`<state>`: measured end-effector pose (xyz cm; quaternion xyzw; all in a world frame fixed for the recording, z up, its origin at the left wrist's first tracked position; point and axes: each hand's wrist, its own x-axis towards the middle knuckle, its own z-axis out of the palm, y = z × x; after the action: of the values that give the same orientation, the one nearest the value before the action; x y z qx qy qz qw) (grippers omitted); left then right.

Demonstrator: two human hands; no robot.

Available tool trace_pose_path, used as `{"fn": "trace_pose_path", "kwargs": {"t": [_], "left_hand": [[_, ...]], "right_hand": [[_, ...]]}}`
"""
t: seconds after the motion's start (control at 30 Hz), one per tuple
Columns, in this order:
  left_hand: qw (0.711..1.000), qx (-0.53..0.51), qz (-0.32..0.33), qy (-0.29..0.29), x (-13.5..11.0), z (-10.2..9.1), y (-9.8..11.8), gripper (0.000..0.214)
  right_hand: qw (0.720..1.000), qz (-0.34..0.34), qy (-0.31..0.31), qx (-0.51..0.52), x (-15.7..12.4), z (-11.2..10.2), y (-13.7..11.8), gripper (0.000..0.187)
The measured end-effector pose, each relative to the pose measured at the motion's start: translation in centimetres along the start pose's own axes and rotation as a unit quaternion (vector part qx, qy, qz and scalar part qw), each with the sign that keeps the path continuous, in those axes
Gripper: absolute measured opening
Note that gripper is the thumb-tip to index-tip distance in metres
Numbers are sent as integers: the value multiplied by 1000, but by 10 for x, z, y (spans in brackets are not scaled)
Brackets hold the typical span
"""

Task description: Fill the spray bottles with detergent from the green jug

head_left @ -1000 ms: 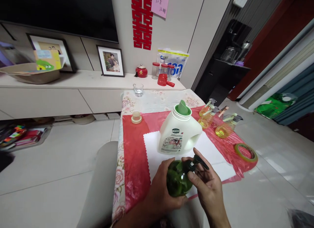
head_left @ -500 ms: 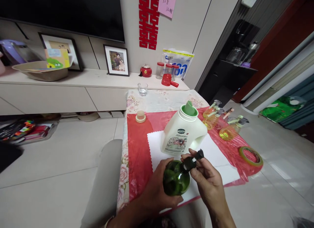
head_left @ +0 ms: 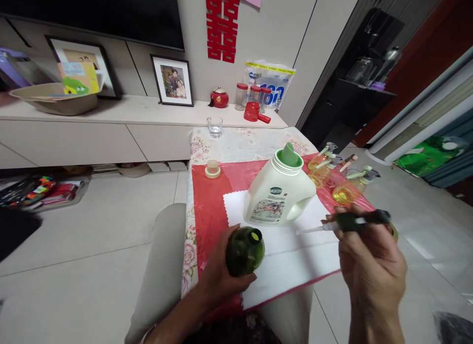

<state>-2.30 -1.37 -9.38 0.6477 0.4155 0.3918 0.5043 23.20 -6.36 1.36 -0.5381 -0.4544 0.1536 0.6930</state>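
My left hand (head_left: 221, 265) is wrapped round a dark green bottle (head_left: 242, 258), whose black-rimmed mouth is uncovered. Off to the right, my right hand (head_left: 369, 260) grips a black pump head (head_left: 351, 222) with a pale tube pointing left; it is somewhat blurred. Between and behind the hands, a large cream detergent jug (head_left: 277, 191) stands upright on a white sheet (head_left: 295, 250). A green pouring spout (head_left: 289, 155) shows in the jug's open mouth. On the red plastic, left of the jug, sits a translucent cap (head_left: 212, 169).
Several small bottles of yellow liquid (head_left: 343, 192) stand at the table's right side. A glass cup (head_left: 215, 127) is at the far edge, on the floral cloth (head_left: 246, 139). Behind, a long cabinet (head_left: 158, 115) holds photo frames, jars and a red scoop (head_left: 252, 112).
The pump head has come out of the green bottle and moved right in my right hand. My left hand has shifted the bottle slightly left.
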Motion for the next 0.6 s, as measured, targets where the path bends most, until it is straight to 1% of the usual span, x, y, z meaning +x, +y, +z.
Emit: {"fn": "trace_pose_path", "kwargs": {"t": [0.03, 0.07, 0.1, 0.13, 0.17, 0.2, 0.27, 0.33, 0.43, 0.53, 0.6], "left_hand": [[1000, 2, 5, 20, 1, -2, -1, 89], [999, 5, 9, 43, 2, -4, -2, 87], [998, 8, 13, 66, 4, -5, -2, 86], [996, 11, 15, 87, 6, -6, -2, 84], [994, 13, 16, 105, 8, -7, -2, 83], [993, 14, 17, 118, 10, -8, -1, 82], [990, 9, 18, 136, 14, -9, 1, 82], [989, 0, 18, 145, 15, -10, 3, 83], [989, -13, 14, 148, 15, -10, 9, 84], [989, -15, 14, 146, 13, -9, 15, 86], [989, -27, 16, 147, 10, -6, 20, 87]], "right_hand": [[994, -41, -68, -78, -2, -1, 5, 36], [974, -83, -143, -153, -4, 0, 10, 35], [946, -121, -214, -212, -7, 3, 15, 34], [917, -149, -272, -252, -11, 7, 21, 33], [897, -164, -309, -271, -15, 12, 28, 34], [886, -169, -331, -279, -20, 18, 34, 35], [869, -163, -358, -302, -31, 30, 48, 37], [855, -161, -370, -325, -42, 39, 62, 40], [846, -163, -376, -343, -53, 46, 79, 45], [850, -167, -366, -341, -55, 46, 80, 42], [860, -174, -350, -329, -53, 43, 69, 41]]}}
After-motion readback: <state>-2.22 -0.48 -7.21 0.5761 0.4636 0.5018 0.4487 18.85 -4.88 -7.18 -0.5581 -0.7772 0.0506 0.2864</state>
